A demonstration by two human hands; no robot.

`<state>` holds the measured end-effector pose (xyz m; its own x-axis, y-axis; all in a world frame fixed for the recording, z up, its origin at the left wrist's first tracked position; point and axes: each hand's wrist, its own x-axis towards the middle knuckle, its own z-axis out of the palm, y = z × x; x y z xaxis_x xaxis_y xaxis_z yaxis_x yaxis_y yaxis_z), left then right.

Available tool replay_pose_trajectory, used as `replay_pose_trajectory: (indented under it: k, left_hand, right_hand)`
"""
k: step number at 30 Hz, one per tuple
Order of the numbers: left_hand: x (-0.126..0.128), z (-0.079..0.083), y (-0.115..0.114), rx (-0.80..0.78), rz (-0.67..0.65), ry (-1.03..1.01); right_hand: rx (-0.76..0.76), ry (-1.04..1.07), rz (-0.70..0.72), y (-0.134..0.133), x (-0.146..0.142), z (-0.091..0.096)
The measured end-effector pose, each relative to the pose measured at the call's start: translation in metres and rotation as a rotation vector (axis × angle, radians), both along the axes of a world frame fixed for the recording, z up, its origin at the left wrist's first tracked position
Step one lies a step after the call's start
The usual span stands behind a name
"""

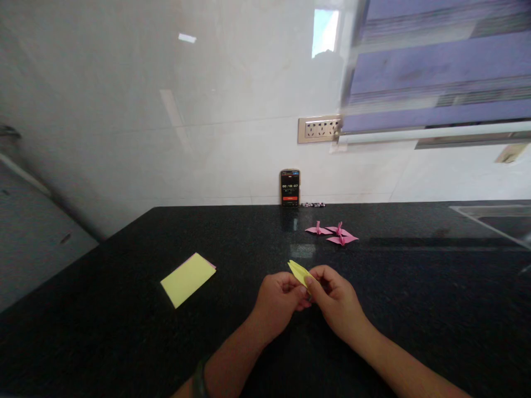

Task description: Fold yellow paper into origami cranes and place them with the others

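Between my two hands is a narrow piece of folded yellow paper (299, 271), its pointed end tilted up to the left. My right hand (337, 298) pinches it with the thumb on top. Close against it, my left hand (277, 304) has its fingers closed on the paper's lower part, which the fingers partly hide. Farther back on the counter lie three pink origami cranes (342, 240) in a small group. To the left is a stack of yellow paper sheets (188, 280), with a pink edge peeking out beneath.
A phone (290, 188) showing a timer leans upright on the wall, a beaded strap (313, 205) beside it. The black counter (124, 342) meets a pale tiled wall with a socket panel (319, 129). A sink edge (489, 224) is at the far right.
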<state>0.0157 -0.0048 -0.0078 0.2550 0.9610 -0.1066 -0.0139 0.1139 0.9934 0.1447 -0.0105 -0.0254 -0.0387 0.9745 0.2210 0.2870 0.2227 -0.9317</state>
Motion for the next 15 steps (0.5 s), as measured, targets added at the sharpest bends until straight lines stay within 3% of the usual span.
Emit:
replay_pose_trajectory:
  k: [8,12,15]
  left_hand:
    - [-0.0029,0.0051,-0.0008,-0.063,-0.083,-0.050]
    - [-0.0035,0.0063,0.0005,-0.081,-0.083,-0.078]
    - [-0.0036,0.0045,0.0013,-0.041,-0.067,-0.058]
  right_hand:
    - [0.076,-0.109,-0.030,0.0016,0.0038,0.0030]
    - [0.120,-0.079,-0.024,0.0022,0.0044,0.0073]
    - [0.063,-0.010,-0.015,0.0019,0.0035,0.0084]
